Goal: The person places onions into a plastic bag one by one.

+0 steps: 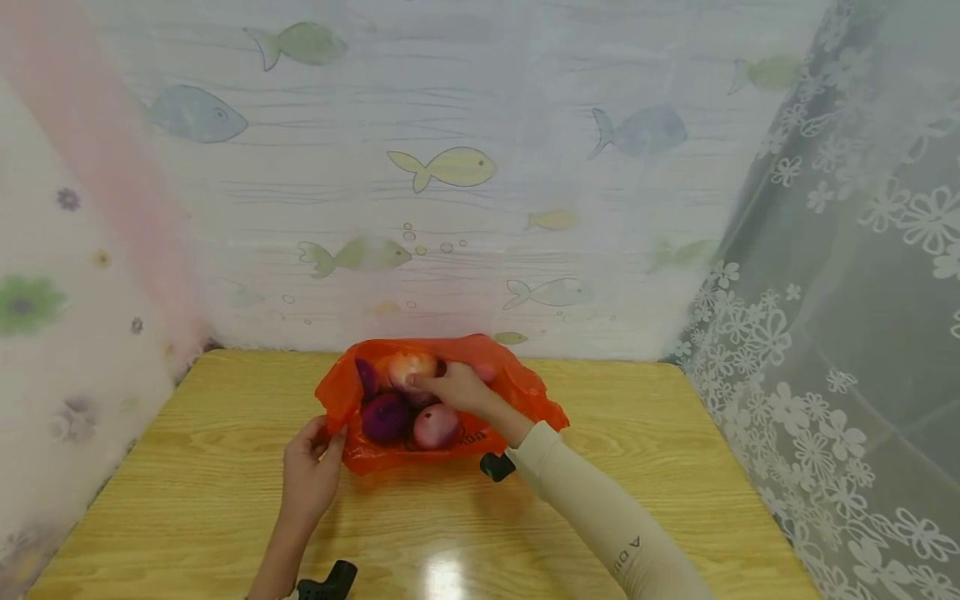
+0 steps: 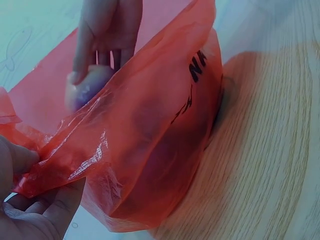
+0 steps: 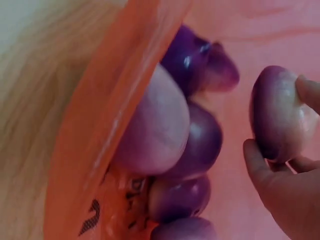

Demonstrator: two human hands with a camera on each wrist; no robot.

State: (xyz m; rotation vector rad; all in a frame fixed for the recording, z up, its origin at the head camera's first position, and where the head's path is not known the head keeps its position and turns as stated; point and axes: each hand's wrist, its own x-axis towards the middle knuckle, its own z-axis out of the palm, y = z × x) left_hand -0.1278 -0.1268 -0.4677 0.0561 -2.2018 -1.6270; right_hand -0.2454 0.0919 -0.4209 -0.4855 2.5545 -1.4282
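Note:
A thin orange-red plastic bag [image 1: 517,375] lies on the table with its mouth spread, and several glossy purple-and-white red onions [image 1: 386,417] are inside. My left hand [image 1: 311,467] pinches the bag's left rim between thumb and fingers. Reaching into the bag, my right hand [image 1: 459,388] grips one pale-and-purple red onion [image 3: 277,112] by thumb and fingertips, apart from the others in the right wrist view. Black lettering marks the bag's side [image 2: 150,120] in the left wrist view, where the plastic veils most of the contents.
The wood-grain table [image 1: 622,442] extends around the bag. Behind it stands a fish-patterned curtain [image 1: 450,217], with a sheer flowered curtain [image 1: 840,417] at the right. A black device sits at each wrist, the left one [image 1: 330,579] near the table's front.

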